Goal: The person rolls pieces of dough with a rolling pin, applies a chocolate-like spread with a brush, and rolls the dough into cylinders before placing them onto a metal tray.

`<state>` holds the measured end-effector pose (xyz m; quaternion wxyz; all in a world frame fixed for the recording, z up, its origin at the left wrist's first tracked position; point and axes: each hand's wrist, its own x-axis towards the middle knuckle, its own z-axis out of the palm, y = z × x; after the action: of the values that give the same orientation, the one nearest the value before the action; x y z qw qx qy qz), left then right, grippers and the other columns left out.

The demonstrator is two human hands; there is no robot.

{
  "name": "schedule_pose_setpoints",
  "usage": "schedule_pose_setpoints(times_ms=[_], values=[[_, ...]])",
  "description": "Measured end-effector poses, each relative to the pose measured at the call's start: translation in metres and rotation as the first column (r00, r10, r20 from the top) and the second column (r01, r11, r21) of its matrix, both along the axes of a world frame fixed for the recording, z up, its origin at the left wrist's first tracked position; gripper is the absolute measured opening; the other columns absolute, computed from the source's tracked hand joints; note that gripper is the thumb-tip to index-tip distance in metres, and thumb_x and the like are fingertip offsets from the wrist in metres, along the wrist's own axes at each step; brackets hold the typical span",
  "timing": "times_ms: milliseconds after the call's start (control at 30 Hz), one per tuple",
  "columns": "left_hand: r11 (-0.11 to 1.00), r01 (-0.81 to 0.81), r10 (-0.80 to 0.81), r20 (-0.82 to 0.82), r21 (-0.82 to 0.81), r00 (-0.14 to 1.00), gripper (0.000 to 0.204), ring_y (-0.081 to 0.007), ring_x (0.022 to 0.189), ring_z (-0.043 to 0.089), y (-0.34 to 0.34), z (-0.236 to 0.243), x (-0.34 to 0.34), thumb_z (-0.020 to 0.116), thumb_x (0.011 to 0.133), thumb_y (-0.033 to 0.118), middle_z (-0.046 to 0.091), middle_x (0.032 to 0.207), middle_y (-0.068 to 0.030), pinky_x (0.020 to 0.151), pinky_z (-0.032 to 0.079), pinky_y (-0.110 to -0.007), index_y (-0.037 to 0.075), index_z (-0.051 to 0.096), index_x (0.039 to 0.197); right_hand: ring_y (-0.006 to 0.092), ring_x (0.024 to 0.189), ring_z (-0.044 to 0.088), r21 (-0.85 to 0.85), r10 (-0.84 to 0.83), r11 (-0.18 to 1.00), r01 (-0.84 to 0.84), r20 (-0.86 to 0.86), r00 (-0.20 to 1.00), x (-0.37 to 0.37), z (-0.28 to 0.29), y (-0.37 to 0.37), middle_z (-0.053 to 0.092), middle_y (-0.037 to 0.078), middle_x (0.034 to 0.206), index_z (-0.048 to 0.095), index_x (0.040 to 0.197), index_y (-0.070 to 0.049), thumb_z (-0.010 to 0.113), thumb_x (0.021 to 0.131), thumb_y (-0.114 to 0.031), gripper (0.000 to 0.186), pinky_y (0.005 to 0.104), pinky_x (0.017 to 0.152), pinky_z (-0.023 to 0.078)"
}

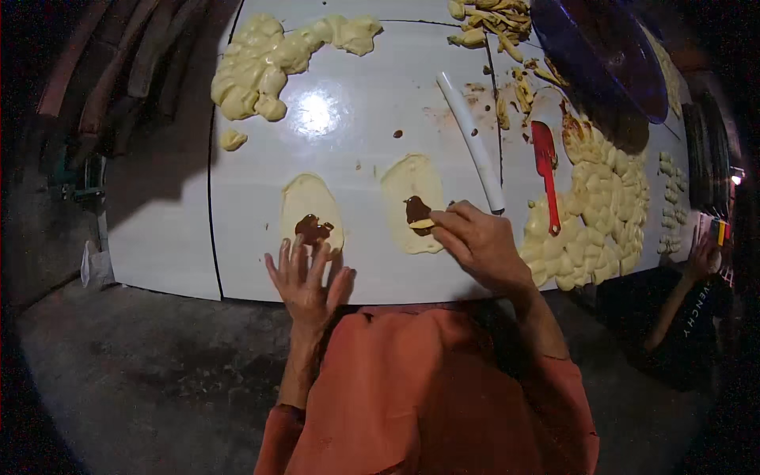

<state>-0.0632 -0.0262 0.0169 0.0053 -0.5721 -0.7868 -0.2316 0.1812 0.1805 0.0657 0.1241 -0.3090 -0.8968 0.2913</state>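
Two flat oval sheets of dough lie side by side near the table's front edge. On the left dough sheet is a dark brown chocolate-like spread. My left hand rests at that sheet's lower edge, fingers spread and fingertips by the spread. The right dough sheet carries another brown dollop. My right hand comes in from the right and pinches a pale yellow strip, apparently a banana slice, over the lower part of this dollop.
A white rolling pin and a red spatula lie to the right. Dough pieces crowd the right side; more dough lumps sit far left. Yellow strips lie beside a dark blue basin. Another person is at the right.
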Motion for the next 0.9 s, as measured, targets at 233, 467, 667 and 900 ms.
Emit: schedule_pose_setpoints(times_ms=[233,467,667,900], values=[[0.949,0.313,-0.314,0.055,0.034,0.948,0.046,-0.0353,0.141,0.046,0.041,-0.004,0.048,0.088,0.078,0.032,0.058,0.144,-0.0098,0.118,0.020,-0.072,0.024,0.071,0.120,0.0249,0.083,0.071,0.003,0.103,0.995,-0.104,0.118,0.988,0.021,0.005,-0.010,0.067,0.008,0.106,0.072,0.109,-0.010,0.078,0.088,-0.017,0.023,0.0373,0.068,0.057],[0.931,0.363,-0.364,0.135,0.033,0.922,0.033,-0.0364,0.139,0.047,0.072,0.008,0.055,0.085,0.080,0.029,0.058,0.142,-0.0094,0.115,0.025,-0.072,0.020,0.073,0.109,0.0281,0.088,0.071,-0.257,-0.059,0.966,0.018,-0.154,0.986,0.013,-0.015,-0.010,0.070,0.009,0.103,0.069,0.105,-0.006,0.065,0.099,-0.014,0.011,0.0374,0.075,0.057],[0.955,0.293,-0.295,0.236,0.045,0.926,0.018,-0.0378,0.141,0.044,0.082,0.005,0.059,0.080,0.085,0.025,0.058,0.144,-0.0113,0.116,0.023,-0.071,0.013,0.075,0.097,0.0238,0.086,0.072,-0.493,-0.235,0.861,0.124,-0.170,0.957,0.007,-0.021,0.005,0.072,0.017,0.101,0.068,0.112,0.001,0.062,0.103,-0.017,0.021,0.0347,0.078,0.057],[0.994,0.101,-0.106,0.198,0.039,0.975,0.015,-0.0397,0.145,0.040,0.099,0.006,0.037,0.076,0.089,0.020,0.057,0.146,-0.0115,0.117,0.024,-0.069,0.012,0.072,0.101,0.0291,0.086,0.073,-0.211,-0.204,0.963,0.168,-0.160,0.966,-0.001,-0.028,0.018,0.072,0.013,0.106,0.067,0.116,-0.006,0.065,0.098,-0.015,0.021,0.0375,0.075,0.058]])
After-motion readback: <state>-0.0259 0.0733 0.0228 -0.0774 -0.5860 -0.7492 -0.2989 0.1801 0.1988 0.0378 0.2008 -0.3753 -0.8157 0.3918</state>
